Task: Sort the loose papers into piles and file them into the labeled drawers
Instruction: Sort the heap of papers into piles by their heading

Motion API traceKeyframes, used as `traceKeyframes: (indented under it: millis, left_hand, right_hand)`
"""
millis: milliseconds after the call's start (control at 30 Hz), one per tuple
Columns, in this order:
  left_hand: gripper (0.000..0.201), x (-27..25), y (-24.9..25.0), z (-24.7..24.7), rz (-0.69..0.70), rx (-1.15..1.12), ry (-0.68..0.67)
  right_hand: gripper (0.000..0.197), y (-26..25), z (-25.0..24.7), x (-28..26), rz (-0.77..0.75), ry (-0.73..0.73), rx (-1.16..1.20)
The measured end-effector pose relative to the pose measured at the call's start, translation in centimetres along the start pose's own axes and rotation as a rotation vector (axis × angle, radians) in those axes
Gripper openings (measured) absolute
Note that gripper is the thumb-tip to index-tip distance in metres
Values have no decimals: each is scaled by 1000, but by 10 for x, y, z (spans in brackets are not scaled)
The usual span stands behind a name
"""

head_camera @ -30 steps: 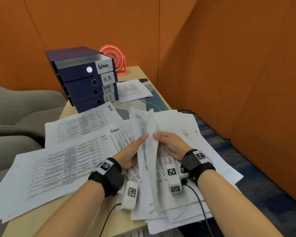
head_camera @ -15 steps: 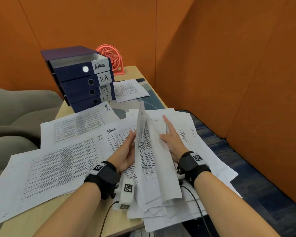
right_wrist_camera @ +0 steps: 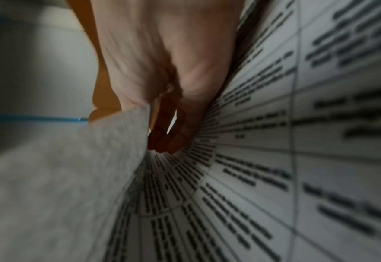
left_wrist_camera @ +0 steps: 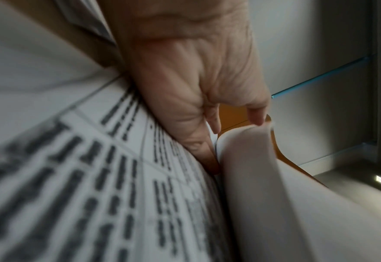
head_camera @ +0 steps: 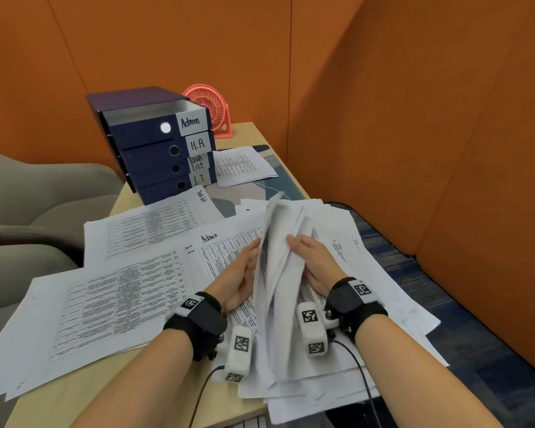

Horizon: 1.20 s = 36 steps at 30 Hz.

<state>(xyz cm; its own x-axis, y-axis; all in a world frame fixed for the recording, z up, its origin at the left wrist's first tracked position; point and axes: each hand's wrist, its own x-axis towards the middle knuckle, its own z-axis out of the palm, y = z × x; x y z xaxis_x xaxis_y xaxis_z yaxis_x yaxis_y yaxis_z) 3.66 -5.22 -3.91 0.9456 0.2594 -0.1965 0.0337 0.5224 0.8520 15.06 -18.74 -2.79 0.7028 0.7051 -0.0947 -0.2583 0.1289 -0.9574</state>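
Head view — right hand [head_camera: 314,264] pinches raised sheets [head_camera: 277,282], left hand [head_camera: 238,278] flat; drawers [head_camera: 149,157], fan [head_camera: 212,108] behind.

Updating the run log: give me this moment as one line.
stage: sorting papers | left hand: props raised sheets | right hand: pinches them | Admin drawer: pulled out

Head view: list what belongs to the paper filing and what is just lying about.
Job: raised sheaf of white printed sheets; flat piles of white printed paper; navy four-drawer labelled file box.
Lying about: coral round desk fan; grey upholstered chair.
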Motion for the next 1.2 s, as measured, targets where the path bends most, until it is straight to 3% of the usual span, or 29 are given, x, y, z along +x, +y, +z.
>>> traceKeyframes:
  millis: [167, 500, 633, 667, 767, 800, 900, 1000, 1033, 1133, 1200]
  left_hand:
    - [55, -2, 3, -7, -11, -168, 84]
    - [54, -3, -1, -14, -34, -298, 75]
    - [50, -5, 1, -13, -35, -293, 84]
    - [47, -5, 1, -12, -41, -264, 58]
    - [44, -7, 0, -7, -24, -139, -10]
    - [45, -6, -1, -9, -9, -86, -70]
    - [53, -2, -5, -14, -1, -24, -132]
    - [60, -3, -4, -13, 27, -23, -129]
    - [66, -3, -4, -12, 29, -22, -139]
    - [89, -4, -3, -12, 16, -16, -133]
    - [94, -4, -2, -9, 19, -10, -125]
  right_hand:
    - [52, 0, -9, 0, 66, 62, 196]
    - [31, -12, -16, -3, 60, 211, -13]
    - [13, -12, -15, -2, 57, 278, -74]
    - [17, -10, -11, -2, 17, 284, -57]
    - [60, -1, -6, -2, -105, 146, 117]
    - [63, 0, -3, -2, -116, 95, 124]
    - [36, -4, 8, -3, -118, 27, -38]
    - [61, -4, 13, -1, -86, 19, -244]
    - [58, -3, 14, 0, -93, 21, -289]
    - [27, 1, 13, 2, -104, -12, -265]
    - [22, 2, 12, 0, -90, 6, -215]
